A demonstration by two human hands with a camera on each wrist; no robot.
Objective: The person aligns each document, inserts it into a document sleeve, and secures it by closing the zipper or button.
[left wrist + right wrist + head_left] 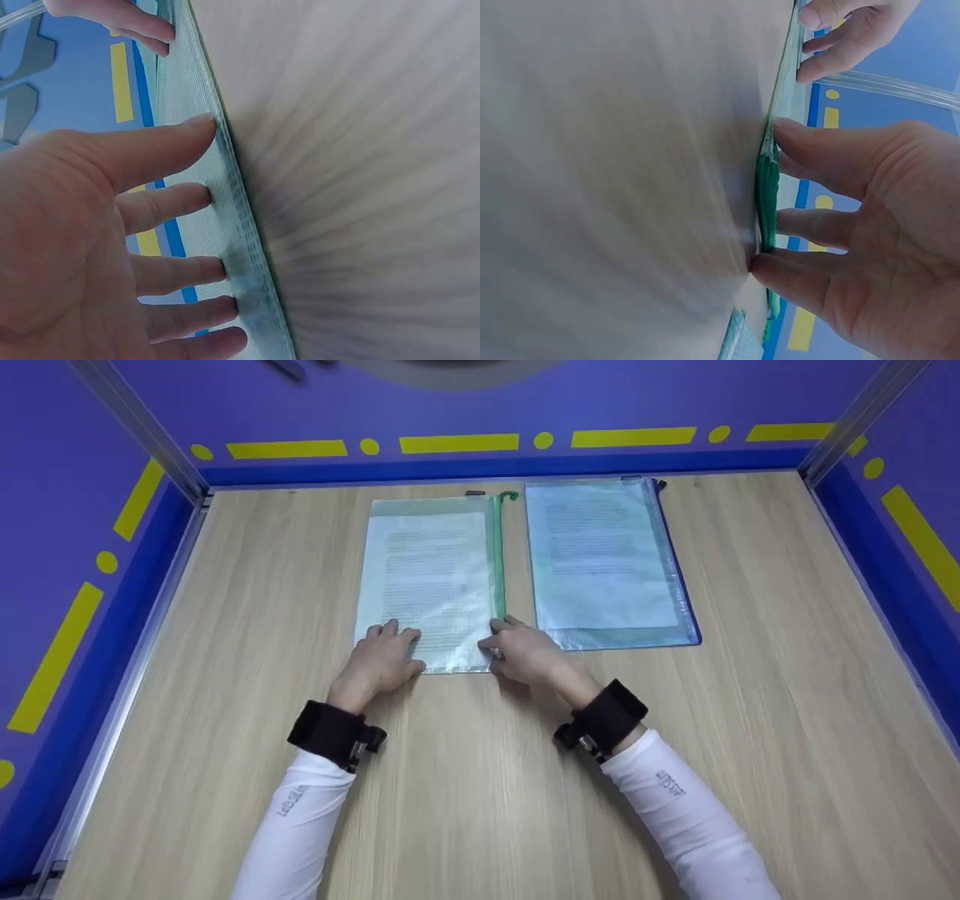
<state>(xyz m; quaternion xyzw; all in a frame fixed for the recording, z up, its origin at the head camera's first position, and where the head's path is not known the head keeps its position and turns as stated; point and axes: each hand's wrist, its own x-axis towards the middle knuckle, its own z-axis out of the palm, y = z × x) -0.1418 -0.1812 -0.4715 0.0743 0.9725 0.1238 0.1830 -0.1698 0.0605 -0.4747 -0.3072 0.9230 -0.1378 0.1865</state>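
Observation:
A clear zip document pouch with a green zipper along its right side lies flat on the wooden table, a printed sheet showing through it. My left hand rests on its lower left corner, fingers spread and fairly straight, as the left wrist view also shows. At the lower right corner my right hand touches the pouch, with thumb and fingertips at the edge beside the green zipper. To the right lies a second pouch, blue-edged, also with a printed sheet inside; neither hand touches it.
The wooden table is bounded by purple-blue panels with yellow marks at the back and sides. Metal corner posts stand at the rear corners. A grey round shape shows on the back panel.

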